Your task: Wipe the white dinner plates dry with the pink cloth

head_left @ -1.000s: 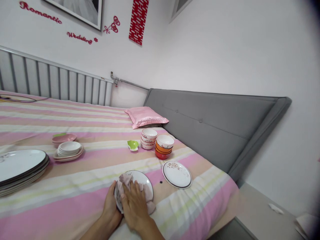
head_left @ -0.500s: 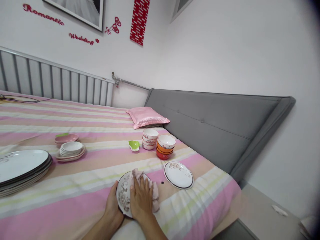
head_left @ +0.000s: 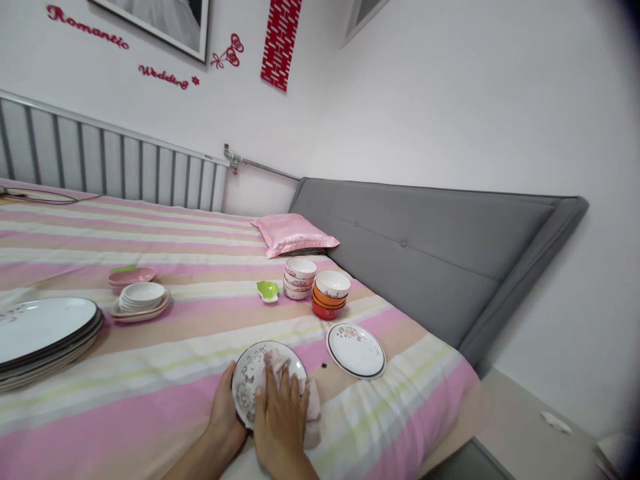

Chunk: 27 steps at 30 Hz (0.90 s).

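A white plate with a dark rim and a brown floral pattern is tilted above the striped bedspread. My left hand grips its left edge, with the fingers hidden beneath. My right hand presses a pale pink cloth flat against the plate's face, its fingers stretched over the cloth. To the right lies another floral plate, with a small dark speck beside it on the bedspread.
Beyond stand stacked white bowls, orange and red bowls and a green leaf-shaped dish. Leftward are stacked large plates, small white dishes and pink dishes. A pink pillow lies by the grey headboard.
My right hand has slid slightly left and down with the cloth across the plate, uncovering more of its upper right rim. My left hand keeps its hold.
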Each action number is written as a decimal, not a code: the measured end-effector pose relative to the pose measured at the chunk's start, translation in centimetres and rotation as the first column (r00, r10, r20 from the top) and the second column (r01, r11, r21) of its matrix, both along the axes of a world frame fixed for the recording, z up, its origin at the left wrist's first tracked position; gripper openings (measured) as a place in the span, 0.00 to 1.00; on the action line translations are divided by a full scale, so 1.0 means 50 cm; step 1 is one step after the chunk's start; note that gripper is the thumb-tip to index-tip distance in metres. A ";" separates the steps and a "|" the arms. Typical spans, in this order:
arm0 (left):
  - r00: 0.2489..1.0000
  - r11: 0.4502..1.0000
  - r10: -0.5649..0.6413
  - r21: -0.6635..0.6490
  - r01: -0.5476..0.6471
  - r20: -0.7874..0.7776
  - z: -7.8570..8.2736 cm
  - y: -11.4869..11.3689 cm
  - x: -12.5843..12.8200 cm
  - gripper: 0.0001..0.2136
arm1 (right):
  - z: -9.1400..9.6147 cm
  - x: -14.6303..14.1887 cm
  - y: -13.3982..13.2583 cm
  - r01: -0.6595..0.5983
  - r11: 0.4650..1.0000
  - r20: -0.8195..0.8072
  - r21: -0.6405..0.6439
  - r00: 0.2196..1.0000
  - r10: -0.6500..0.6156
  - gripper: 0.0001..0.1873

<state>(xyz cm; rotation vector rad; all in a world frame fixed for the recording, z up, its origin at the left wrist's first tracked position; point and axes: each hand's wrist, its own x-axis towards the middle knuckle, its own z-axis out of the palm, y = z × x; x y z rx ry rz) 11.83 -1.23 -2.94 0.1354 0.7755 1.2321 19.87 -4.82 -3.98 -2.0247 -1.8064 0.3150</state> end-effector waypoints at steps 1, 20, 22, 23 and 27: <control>1.000 1.000 -0.004 0.002 0.004 0.011 0.000 0.000 0.000 0.27 | 0.001 -0.003 -0.004 -0.005 1.000 0.000 0.004 1.000 0.005 0.25; 0.956 0.999 0.046 -0.008 -0.046 0.289 -0.032 0.002 0.006 0.26 | 0.050 -0.024 -0.016 -0.342 0.938 -0.162 0.053 0.924 0.346 0.24; 0.958 0.999 0.021 0.018 -0.028 0.285 -0.029 0.003 0.003 0.29 | 0.049 -0.025 -0.002 -0.337 0.941 -0.179 0.016 0.925 0.335 0.24; 0.960 0.999 0.021 0.028 -0.029 0.279 -0.027 0.003 0.001 0.29 | 0.047 -0.026 0.006 -0.331 0.943 -0.177 0.007 0.928 0.327 0.24; 0.967 0.999 0.016 0.042 -0.027 0.256 -0.016 -0.001 -0.002 0.26 | 0.037 -0.026 0.032 -0.308 0.951 -0.156 0.009 0.939 0.305 0.23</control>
